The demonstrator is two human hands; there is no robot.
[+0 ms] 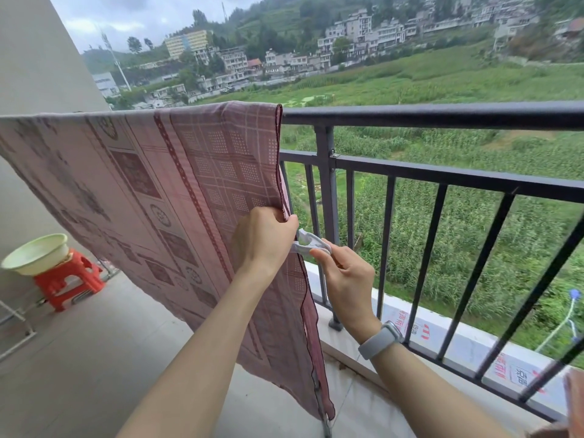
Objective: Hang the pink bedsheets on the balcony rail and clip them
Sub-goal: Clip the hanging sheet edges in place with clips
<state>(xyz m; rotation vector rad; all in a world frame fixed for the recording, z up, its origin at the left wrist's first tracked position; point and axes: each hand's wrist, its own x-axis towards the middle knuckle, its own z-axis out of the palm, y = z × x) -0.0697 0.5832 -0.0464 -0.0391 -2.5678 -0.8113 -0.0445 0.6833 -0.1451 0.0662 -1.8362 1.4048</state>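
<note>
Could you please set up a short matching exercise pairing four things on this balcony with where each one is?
Things:
1. pink bedsheet
2. clip
3. basin
4. watch

Places:
A. on the red stool
B. on the right wrist
C. draped over the balcony rail
D. between the two hands, at the sheet's edge

Pairs: 1-C, 2-D, 3-A, 4-B

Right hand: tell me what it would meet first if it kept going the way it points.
Likely the left hand pinching the pink bedsheet edge. The right hand aims its white clip up-left at that spot; depth is unclear.
</note>
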